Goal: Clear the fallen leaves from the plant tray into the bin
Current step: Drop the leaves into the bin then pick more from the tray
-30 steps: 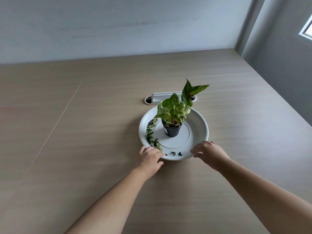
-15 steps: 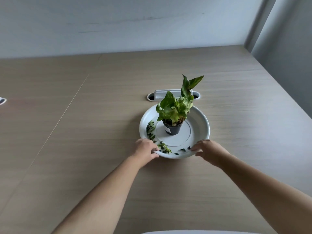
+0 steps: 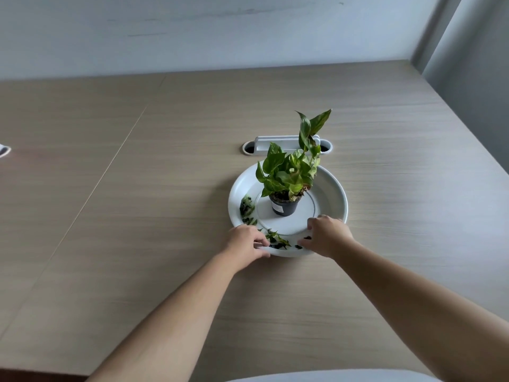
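Note:
A round white plant tray (image 3: 336, 188) lies on the wooden table, and a small black pot with a green plant (image 3: 284, 207) stands on its raised centre. Fallen leaves (image 3: 246, 208) lie in the tray's left channel, with more leaf scraps (image 3: 277, 240) at its near edge. My left hand (image 3: 244, 241) pinches the tray's near-left rim, thumb on top. Over the near-right part of the tray, my right hand (image 3: 327, 235) has bent fingers whose tips rest inside, beside small dark leaf bits (image 3: 307, 237). No bin is in view.
A white cable port (image 3: 286, 144) is set into the table just behind the tray. A small white object (image 3: 4, 150) shows at the left edge. A white curved edge (image 3: 330, 376) runs along the bottom of the view; I cannot tell what it is.
Leaf scraps have shifted from the tray's left side toward its near edge. My left hand has closed on the rim. My right hand has moved from the rim into the tray.

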Demonstrator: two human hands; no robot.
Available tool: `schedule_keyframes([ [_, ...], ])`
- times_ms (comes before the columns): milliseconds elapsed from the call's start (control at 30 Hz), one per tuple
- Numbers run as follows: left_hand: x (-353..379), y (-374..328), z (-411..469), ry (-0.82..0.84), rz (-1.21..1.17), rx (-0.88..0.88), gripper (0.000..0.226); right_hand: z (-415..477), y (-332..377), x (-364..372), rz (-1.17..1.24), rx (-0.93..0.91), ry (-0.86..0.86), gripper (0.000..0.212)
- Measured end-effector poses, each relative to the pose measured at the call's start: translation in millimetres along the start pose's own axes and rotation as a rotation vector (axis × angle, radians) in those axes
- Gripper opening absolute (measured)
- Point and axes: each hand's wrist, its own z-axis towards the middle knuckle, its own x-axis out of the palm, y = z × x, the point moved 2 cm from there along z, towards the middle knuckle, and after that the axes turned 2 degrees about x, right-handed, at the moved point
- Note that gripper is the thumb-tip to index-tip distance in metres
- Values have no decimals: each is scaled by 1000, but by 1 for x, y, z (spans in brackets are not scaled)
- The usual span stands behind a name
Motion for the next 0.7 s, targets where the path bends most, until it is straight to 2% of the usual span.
schedule_keyframes([
  [133, -5, 1, 6, 109, -83, -90, 32, 6, 7, 2, -34, 32, -41, 53],
  [200, -8, -1, 12, 111, -155, -118, 36, 7, 10, 3, -32, 41, -28, 51],
  [300, -6, -7, 26, 61, -49, -70, 43, 10, 12, 4, 22, 47, 13, 39],
  [433, 10, -17, 37, 138, 120, -12, 40, 13, 11, 7, 102, 51, 39, 13],
  [533, 16, -21, 42, 111, 178, 13, 24, 16, 7, 9, 126, 25, 52, 17],
  [700, 19, -19, 48, 132, 120, 14, 17, 21, 3, 10, 134, -24, 77, 26],
])
